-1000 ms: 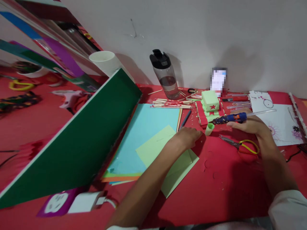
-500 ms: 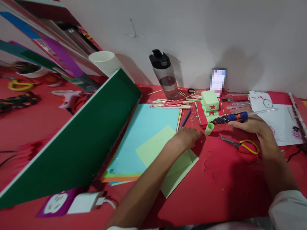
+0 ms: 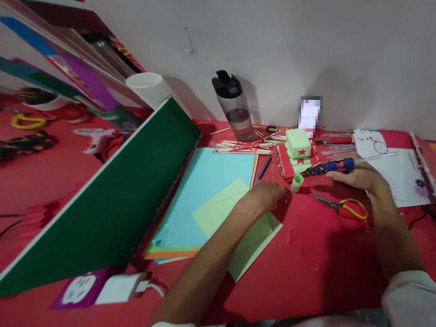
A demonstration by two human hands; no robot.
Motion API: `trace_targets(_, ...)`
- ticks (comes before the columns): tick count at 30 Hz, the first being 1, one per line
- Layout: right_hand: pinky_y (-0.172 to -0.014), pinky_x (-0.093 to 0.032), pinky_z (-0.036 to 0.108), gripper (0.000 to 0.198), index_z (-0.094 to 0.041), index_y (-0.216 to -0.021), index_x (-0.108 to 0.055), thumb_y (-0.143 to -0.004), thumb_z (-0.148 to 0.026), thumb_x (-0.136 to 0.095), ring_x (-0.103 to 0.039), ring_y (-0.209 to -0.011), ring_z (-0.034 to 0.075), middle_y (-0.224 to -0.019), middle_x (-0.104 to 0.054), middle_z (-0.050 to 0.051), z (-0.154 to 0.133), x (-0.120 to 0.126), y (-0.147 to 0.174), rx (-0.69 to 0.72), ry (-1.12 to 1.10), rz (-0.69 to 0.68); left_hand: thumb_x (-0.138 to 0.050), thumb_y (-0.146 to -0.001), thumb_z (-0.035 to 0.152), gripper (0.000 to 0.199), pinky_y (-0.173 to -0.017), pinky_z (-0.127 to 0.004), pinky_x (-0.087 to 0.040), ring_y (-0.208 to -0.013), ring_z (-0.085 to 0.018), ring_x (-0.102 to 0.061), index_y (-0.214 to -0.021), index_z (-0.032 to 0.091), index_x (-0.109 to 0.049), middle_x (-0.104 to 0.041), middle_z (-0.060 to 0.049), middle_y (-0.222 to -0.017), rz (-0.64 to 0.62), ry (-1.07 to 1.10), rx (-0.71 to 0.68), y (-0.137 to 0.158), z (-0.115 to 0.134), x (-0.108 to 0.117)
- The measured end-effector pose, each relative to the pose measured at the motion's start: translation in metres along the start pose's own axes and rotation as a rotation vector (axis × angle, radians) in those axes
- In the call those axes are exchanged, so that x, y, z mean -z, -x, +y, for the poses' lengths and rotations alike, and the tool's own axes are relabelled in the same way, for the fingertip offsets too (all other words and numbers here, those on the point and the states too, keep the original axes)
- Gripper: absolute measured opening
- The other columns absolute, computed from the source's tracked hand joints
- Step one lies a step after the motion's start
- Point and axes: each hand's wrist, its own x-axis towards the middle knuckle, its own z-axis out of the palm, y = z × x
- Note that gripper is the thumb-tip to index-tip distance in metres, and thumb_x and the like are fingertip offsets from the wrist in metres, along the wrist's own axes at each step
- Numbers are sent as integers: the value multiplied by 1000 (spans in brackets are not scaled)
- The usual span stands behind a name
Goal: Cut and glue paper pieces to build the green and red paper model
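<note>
While the right hand (image 3: pixel 361 174) grips the blue glue gun (image 3: pixel 329 167), nozzle by the green paper tube (image 3: pixel 296 185) standing just right of the left hand (image 3: pixel 265 195), whose grip I cannot tell, gluing seems in hand; the next move calls for steady aim.

Left forearm (image 3: pixel 211 259) slanting forward, left hand (image 3: pixel 267 196) palm down, right wrist (image 3: pixel 379 187) bent inward, right hand (image 3: pixel 361 175) curled.
</note>
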Motion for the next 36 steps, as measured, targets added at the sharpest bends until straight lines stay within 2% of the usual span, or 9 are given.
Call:
trace_targets(9,-55,-38,32,56,-23,-61,-53,-84,-72,-67,-49,-57,17,-62,-57,1,2,3,-1,-2,26,-29,-62,-94,11,34,-87,-33,-54,-117,-29,-73,-126,18,-69,-76,-13,-130,-1,-11,8,1,0,1)
trace_targets(13,-58,-41,32,50,-23,-65,-60,-85,-68,-69,-53,-60,18,-65,-62,1,3,4,0,23,4,-27,-63,-94,10,35,-89,-34,-54,-118,-30,-72,-128,17,-69,-76,-14,-131,-5,3,8,1,0,1)
trace_targets(18,-56,-40,31,56,-23,-63,-61,-83,-74,-68,-51,-57,17,-62,-59,1,7,3,1,-38,18,-26,-62,-94,9,36,-91,-36,-54,-120,-31,-72,-130,16,-68,-75,-16,-132,-3,3,0,1,1,1)
trace_targets(24,-57,-41,31,51,-24,-68,-69,-82,-72,-69,-54,-58,18,-64,-62,2,6,5,2,-57,28,-36,-65,-92,11,33,-87,-33,-54,-115,-29,-73,-124,19,-70,-77,-13,-127,20,7,0,-1,-2,-2)
trace_targets(29,-58,-42,31,49,-23,-69,-71,-83,-70,-69,-55,-59,18,-65,-65,2,4,7,2,-4,5,-41,-65,-91,10,34,-86,-33,-54,-112,-28,-74,-124,19,-70,-78,-14,-125,46,-4,-18,-4,-4,-7)
trace_targets(36,-53,-38,29,48,-24,-72,-73,-83,-71,-70,-52,-55,17,-60,-63,0,10,7,3,-17,29,-38,-63,-92,10,36,-89,-34,-55,-116,-30,-74,-127,18,-69,-77,-15,-127,31,-15,-14,-3,-3,-5)
